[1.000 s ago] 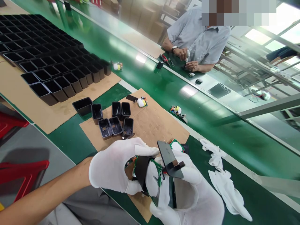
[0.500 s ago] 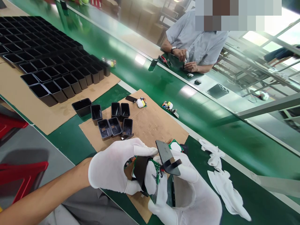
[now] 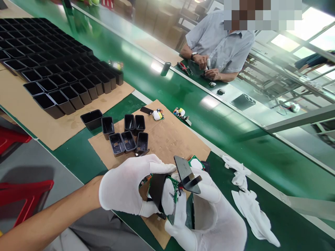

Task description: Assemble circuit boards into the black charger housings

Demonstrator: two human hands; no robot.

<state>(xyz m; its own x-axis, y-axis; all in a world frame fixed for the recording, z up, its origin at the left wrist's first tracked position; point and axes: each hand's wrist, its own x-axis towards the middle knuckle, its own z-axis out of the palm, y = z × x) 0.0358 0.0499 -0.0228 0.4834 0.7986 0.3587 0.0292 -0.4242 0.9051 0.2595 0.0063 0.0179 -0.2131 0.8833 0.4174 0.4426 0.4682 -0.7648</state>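
Now the left hand (image 3: 125,190) has its fingers (image 3: 162,168) curled and clamped round the green circuit board (image 3: 175,195), with a black part of it tucked between thumb and fingertips. Just beside it, the right hand (image 3: 211,216) pinches a black plug plate (image 3: 186,174), tilted up, its lower edge at the board's end. Both hover over the cardboard sheet (image 3: 170,139) on the table (image 3: 78,157), with loose black housings (image 3: 128,137) near and a white cloth (image 3: 251,209) to the right.

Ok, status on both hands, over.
Left grip shut on green circuit board. Right grip pinching flat black plastic plate beside it. Loose black plastic housings on brown cardboard sheet ahead, apart from hands.
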